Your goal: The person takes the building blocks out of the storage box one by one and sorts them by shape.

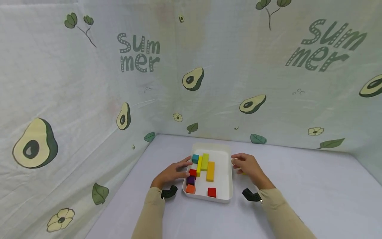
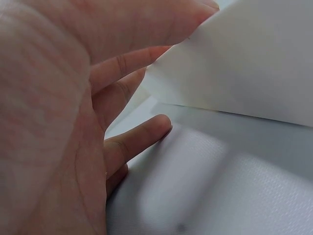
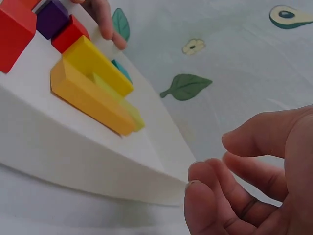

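White rectangular plastic tray with rounded corners sits on the pale grey, finely textured table, between the two hands. Inside lie smooth painted blocks: teal cube, long yellow bar, lime-green bar and orange bar side by side; small red cube, purple cube and orange cube in a row along the left wall; a second red cube near the front wall, apart from the rest.

Left hand lies at the tray's left wall, fingers straight and loosely spread, tips touching the rim near the teal cube; the left wrist view shows the smooth white wall against the fingertips, nothing gripped.

Right hand is just beside the tray's right wall, fingers loosely curled. The head view shows a bit of yellow under the hand; cannot tell whether it holds anything. In the right wrist view the fingers are near the tray corner, not touching it.

Beige sleeves cover both forearms. Crinkled fabric backdrop printed with avocados, leaves and "Summer" lettering stands behind the table.
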Motion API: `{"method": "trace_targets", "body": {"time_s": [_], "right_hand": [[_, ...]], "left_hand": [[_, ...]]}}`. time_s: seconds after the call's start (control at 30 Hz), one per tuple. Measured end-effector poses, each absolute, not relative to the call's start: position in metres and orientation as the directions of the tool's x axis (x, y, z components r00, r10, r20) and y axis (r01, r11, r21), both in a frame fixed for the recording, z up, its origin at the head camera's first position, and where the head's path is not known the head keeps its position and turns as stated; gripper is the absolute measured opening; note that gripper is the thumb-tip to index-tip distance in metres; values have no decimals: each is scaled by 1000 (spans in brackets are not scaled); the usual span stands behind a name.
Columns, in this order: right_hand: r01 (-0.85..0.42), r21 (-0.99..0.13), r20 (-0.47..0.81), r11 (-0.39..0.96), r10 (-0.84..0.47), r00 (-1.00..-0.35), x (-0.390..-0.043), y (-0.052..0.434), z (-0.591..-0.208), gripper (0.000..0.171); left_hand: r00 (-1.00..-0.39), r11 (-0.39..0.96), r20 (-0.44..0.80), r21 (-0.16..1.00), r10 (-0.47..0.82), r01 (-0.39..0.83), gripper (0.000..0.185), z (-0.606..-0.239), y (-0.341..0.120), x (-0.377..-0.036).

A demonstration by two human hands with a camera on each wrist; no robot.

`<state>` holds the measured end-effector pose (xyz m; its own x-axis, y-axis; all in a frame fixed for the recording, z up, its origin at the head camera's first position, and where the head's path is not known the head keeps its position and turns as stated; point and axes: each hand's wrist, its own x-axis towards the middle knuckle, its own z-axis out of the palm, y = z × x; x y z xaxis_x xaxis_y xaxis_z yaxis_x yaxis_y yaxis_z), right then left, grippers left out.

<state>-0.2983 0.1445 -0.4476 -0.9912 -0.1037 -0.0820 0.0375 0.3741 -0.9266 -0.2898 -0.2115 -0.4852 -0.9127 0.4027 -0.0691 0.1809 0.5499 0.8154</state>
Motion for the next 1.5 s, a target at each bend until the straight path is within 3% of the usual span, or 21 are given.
{"method": "trace_targets", "body": {"time_s": [1.03, 1.5], "right_hand": [[84, -948, -178, 308, -291, -940, -312, 86, -432, 46], [71, -892, -211, 446, -273, -938, -316, 74, -442, 39]], "left_hand": [[-916, 537, -68, 826, 395, 171, 62, -488, -209, -291], [-919, 547, -81, 822, 386, 157, 63, -488, -209, -291]]}}
